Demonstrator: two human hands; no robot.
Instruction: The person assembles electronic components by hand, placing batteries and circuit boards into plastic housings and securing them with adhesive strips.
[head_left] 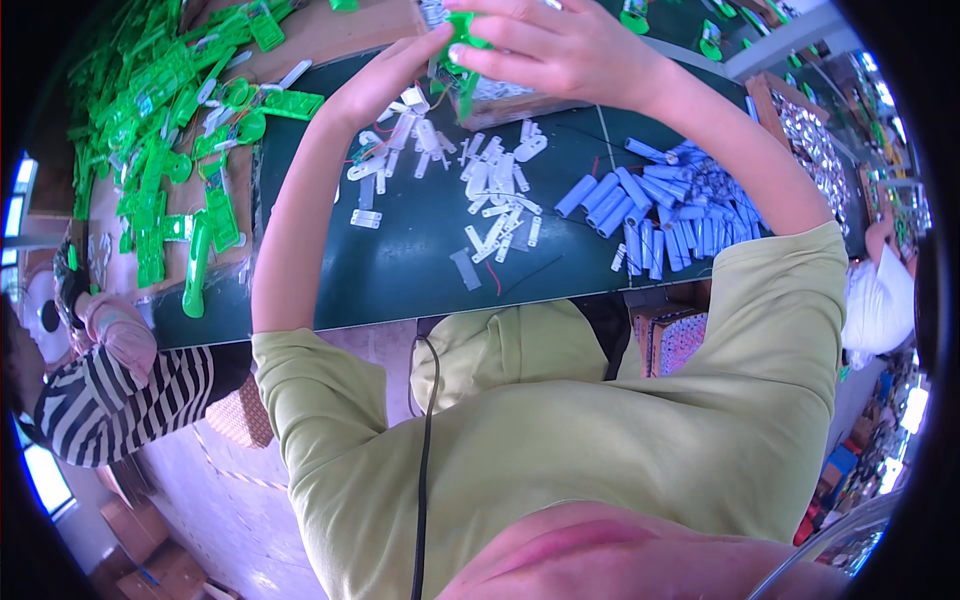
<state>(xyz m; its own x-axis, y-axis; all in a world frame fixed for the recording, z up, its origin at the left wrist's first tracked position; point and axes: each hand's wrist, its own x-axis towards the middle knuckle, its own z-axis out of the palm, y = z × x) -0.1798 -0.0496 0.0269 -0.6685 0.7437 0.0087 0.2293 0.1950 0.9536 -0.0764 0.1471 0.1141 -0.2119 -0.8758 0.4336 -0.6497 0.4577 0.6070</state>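
Note:
At the far side of the table, both my hands meet around a bright green translucent plastic part [467, 92]. My left hand [385, 80] pinches it from the left with its fingertips. From the right, the fingers of my right hand [560, 50] are closed on its upper portion, so some of its shape is hidden. Just below my hands lie small white plastic pieces [490, 180], some with thin wires. A heap of blue cylinders [690, 195], which look like battery cells, sits under my right forearm.
A large pile of green plastic parts [160, 170] covers the left side, some with wires. A wooden-edged tray of shiny small pieces [815, 150] stands at the right. Another person in striped clothing [125, 400] is at the left. A black cable [425, 470] hangs down my front.

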